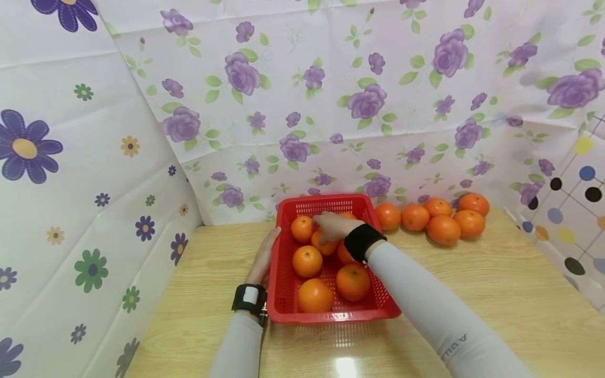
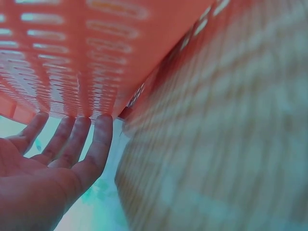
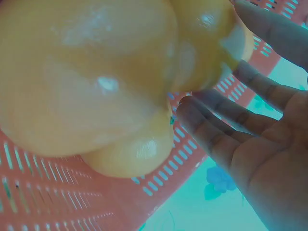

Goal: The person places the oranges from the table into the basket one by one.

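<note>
A red plastic basket [image 1: 276,283] with slotted sides stands on the table with several oranges in it. My left hand [image 1: 266,257] is at the basket's left side, and in the left wrist view its extended fingers [image 2: 98,144] touch the slotted wall from outside. Inside the basket, toward the back, my right hand [image 1: 336,227] reaches over an orange [image 1: 320,244], with thumb and fingers about it. The right wrist view shows fingertips against this orange [image 3: 202,43]; a larger-looking orange [image 3: 86,72] is closer to the camera. The hand partly covers other oranges behind it.
Several loose oranges [image 1: 444,229] lie in a group on the wooden table [image 1: 472,294], right of the basket. Behind the table hangs a flowered sheet [image 1: 293,105]. Another patterned sheet [image 1: 75,210] borders the left side, and a dotted one [image 1: 567,210] the right.
</note>
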Demonstrator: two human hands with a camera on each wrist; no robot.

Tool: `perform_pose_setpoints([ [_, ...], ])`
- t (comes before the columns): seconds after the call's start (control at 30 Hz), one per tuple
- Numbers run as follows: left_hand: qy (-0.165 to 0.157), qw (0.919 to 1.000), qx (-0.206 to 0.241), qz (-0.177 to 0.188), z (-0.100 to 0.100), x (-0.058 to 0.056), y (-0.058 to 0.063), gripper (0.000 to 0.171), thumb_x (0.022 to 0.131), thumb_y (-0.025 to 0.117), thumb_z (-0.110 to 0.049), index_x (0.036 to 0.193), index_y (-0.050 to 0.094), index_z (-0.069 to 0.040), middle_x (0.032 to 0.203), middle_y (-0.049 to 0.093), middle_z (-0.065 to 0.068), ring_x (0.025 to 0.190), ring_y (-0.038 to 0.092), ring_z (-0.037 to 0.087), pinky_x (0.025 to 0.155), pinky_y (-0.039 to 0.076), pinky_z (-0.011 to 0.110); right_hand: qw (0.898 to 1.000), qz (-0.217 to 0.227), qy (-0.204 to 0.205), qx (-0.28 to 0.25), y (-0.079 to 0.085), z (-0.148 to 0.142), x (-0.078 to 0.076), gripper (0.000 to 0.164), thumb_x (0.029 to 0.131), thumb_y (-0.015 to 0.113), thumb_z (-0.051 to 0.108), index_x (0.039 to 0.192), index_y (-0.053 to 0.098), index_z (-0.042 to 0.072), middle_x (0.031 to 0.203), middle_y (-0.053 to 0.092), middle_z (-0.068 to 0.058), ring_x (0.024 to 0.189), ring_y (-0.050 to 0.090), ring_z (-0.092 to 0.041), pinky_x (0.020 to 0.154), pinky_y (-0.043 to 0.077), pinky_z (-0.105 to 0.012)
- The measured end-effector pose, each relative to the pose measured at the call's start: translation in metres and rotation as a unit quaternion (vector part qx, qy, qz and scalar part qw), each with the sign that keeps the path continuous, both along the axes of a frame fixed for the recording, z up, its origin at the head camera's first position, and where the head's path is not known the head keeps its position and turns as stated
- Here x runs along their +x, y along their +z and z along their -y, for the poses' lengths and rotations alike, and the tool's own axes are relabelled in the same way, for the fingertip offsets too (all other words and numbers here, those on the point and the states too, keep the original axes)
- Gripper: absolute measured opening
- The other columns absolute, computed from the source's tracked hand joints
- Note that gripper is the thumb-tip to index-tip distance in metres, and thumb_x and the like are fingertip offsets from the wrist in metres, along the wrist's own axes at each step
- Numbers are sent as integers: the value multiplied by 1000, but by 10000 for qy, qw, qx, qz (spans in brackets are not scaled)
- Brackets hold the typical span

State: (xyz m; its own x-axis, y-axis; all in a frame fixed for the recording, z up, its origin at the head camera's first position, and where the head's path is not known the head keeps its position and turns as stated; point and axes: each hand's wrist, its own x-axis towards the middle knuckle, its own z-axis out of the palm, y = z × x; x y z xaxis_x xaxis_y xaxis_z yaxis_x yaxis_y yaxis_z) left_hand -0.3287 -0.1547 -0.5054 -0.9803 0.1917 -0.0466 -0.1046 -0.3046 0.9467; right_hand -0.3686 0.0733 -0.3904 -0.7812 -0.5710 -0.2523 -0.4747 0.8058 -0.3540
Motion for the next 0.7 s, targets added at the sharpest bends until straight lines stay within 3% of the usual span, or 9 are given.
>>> perform_pose_setpoints([
  [0.1,67,10000,-21,-43,-1,-1,0,61,110,46,-48,158,39,-12,153,48,18,142,43,40,115,41,55,9999,-27,84,-104,4,-5,-3,49,96,75,13,141,58,6,140,57,-16,130,53,-31,111,46,-42],
  [0.3,140,9996,-209,-110,-1,-1,1,62,110,45,-49,157,38,-10,150,49,19,139,46,41,112,45,54,9992,35,-59,-406,15,-21,-10,46,98,73,16,141,59,8,145,56,-14,139,46,-32,118,39,-45],
  [0.57,144,9990,-403,-119,2,-1,-1,63,109,46,-52,157,39,-13,151,51,17,139,48,40,105,52,49,9925,-305,-42,-1183,42,-51,-16,48,96,74,12,139,57,-3,142,57,-25,131,54,-41,111,45,-52],
  [0.7,238,9976,-636,-147,2,-3,0,63,108,45,-55,156,40,-15,149,53,17,135,52,39,100,56,46,9862,-447,-273,-1570,54,-71,-19,45,98,73,12,137,57,-2,142,54,-28,132,51,-45,110,45,-56],
])
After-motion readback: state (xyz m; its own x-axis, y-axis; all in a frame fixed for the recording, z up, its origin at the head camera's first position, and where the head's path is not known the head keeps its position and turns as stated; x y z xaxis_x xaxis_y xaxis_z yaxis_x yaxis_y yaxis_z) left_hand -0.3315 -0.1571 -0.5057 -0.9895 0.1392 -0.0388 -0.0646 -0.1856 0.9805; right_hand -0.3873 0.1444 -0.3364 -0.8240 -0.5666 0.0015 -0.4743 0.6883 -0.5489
